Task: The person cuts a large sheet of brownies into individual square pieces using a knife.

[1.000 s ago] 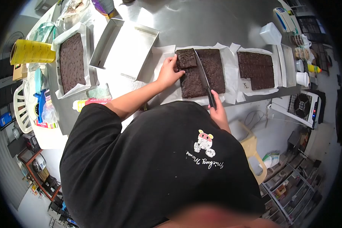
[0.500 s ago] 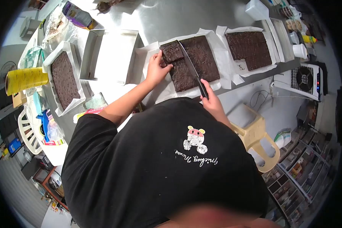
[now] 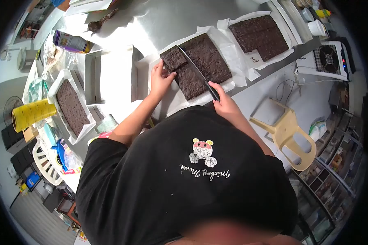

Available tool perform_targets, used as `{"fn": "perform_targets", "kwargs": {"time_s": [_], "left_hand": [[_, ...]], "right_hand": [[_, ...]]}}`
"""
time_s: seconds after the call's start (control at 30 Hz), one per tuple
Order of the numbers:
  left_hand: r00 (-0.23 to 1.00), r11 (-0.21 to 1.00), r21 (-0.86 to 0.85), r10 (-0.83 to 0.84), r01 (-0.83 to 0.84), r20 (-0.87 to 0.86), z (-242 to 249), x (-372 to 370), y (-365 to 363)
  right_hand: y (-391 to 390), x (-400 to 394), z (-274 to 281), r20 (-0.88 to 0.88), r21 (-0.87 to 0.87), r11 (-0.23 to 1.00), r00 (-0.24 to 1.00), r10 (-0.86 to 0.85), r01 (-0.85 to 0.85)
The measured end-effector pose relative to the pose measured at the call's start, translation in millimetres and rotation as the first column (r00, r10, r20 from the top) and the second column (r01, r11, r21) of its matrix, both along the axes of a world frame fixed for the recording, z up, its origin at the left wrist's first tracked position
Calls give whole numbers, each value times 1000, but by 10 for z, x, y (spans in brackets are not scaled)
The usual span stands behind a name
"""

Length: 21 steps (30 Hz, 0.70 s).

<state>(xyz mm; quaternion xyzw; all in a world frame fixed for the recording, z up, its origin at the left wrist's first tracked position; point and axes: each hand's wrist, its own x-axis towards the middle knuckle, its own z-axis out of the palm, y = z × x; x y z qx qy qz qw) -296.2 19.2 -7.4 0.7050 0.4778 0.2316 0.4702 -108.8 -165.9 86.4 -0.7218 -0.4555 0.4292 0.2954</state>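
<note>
Since half a second before, my head had swung so that the whole desk (image 3: 180, 20) slid up and leftward in view, the plastic chair (image 3: 288, 134) came further in at the right, and the knife (image 3: 198, 74) lay at much the same slant across the slab; my hands had barely changed their places on it. The brownie slab (image 3: 202, 65) sat on its white paper (image 3: 233, 53) near the desk's front edge, with one cut piece (image 3: 173, 58) at its far left corner, set slightly apart from the rest. My left hand (image 3: 159, 79) lay flat-ish just left of that piece, its fingers (image 3: 156, 65) spread and loosely curled, tips touching the piece's edge and the paper beside it, gripping nothing. My right hand (image 3: 225, 102) was at the slab's near edge, its fingers wrapped tight round the dark handle, and the blade ran from there diagonally up and left over the slab toward the cut piece. My left forearm reached out straight from the shoulder; my right elbow was bent close to my body. Further left stood an empty white tray (image 3: 110, 73) and a tray with another slab (image 3: 71, 107); to the right, a second papered slab (image 3: 261, 34) already scored into pieces.
</note>
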Motion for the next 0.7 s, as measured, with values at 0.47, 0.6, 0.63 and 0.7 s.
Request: {"fn": "perform_targets", "kwargs": {"time_s": [0.47, 0.6, 0.63, 0.7], "left_hand": [[1000, 995, -97, 27, -25, 14, 60, 14, -8], [1000, 997, -68, 30, -30, -6, 104, 14, -13], [1000, 997, -67, 28, -28, -7, 89, 5, -7], [1000, 995, -99, 8, -7, 6, 62, -9, 11]], "right_hand": [[-10, -26, 25, 32, 45, 999, 999, -4, 2], [-8, -32, -24, 138, 67, 998, 990, 10, -20], [-8, -34, -36, 164, 117, 993, 986, 6, -26], [-6, -36, -31, 166, 110, 994, 986, 9, -27]]}}
